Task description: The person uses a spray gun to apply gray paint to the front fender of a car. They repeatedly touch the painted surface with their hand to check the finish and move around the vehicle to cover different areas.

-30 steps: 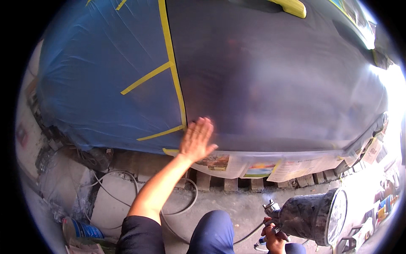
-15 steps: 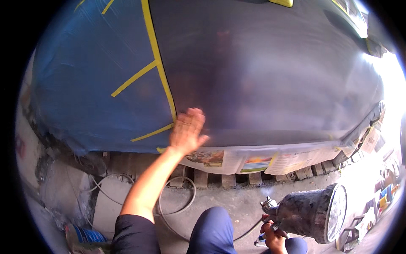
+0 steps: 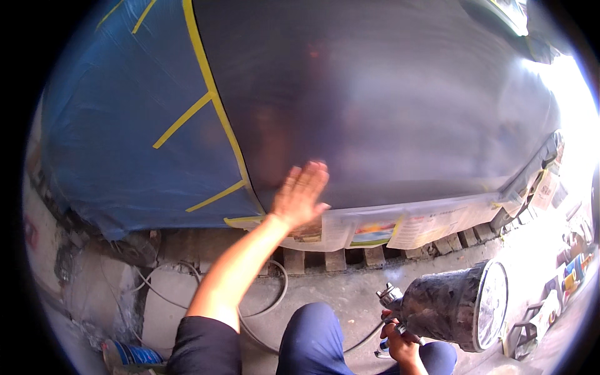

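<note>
Left hand [image 3: 300, 195] has slid right along the lower edge of the glossy dark grey car panel [image 3: 387, 100] since half a second ago, fingers spread flat on it. Down low, I see my right hand [image 3: 400, 344] gripping the grimy paint-spattered spray gun [image 3: 447, 306], well apart from the panel.

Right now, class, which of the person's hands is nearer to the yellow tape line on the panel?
Left. The left hand lies flat on the dark panel just right of the yellow tape line; the right hand is low down, gripping the spray gun.
</note>
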`<state>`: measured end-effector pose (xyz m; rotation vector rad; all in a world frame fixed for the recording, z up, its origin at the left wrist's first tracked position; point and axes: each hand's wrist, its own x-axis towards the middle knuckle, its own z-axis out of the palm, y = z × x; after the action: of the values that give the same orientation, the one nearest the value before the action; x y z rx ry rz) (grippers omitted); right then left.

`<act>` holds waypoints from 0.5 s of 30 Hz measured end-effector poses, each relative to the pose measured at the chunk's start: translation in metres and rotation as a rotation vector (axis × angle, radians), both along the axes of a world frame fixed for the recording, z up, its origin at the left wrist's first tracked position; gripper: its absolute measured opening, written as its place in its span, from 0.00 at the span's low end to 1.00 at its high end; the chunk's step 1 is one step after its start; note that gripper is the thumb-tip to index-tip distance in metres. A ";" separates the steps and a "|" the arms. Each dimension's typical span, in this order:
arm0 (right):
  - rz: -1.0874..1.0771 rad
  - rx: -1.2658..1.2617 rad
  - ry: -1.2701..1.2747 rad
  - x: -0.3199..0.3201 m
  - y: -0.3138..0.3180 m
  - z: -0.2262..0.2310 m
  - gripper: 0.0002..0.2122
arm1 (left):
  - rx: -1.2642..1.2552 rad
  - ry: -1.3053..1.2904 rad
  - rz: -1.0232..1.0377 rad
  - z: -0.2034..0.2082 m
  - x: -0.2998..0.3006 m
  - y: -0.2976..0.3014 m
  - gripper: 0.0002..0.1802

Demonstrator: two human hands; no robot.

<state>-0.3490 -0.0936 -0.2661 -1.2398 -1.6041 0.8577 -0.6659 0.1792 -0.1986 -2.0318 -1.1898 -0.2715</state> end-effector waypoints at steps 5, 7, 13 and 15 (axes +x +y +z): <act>-0.071 -0.062 0.058 0.008 -0.003 -0.001 0.07 | 0.250 -0.178 0.101 0.045 -0.071 -0.004 0.49; -0.107 -0.104 0.191 0.004 -0.001 0.001 0.07 | 0.222 -0.249 -0.010 0.031 -0.046 0.007 0.49; -0.113 -0.131 0.250 0.006 -0.001 -0.001 0.07 | -0.067 -0.032 -0.155 -0.007 0.074 0.015 0.49; -0.079 -0.102 0.212 0.013 -0.002 -0.015 0.07 | 0.012 -0.010 -0.132 -0.010 0.069 0.018 0.49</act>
<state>-0.3363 -0.0960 -0.2806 -1.2301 -1.3491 0.9957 -0.5968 0.1973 -0.2085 -2.1040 -1.0585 -0.3523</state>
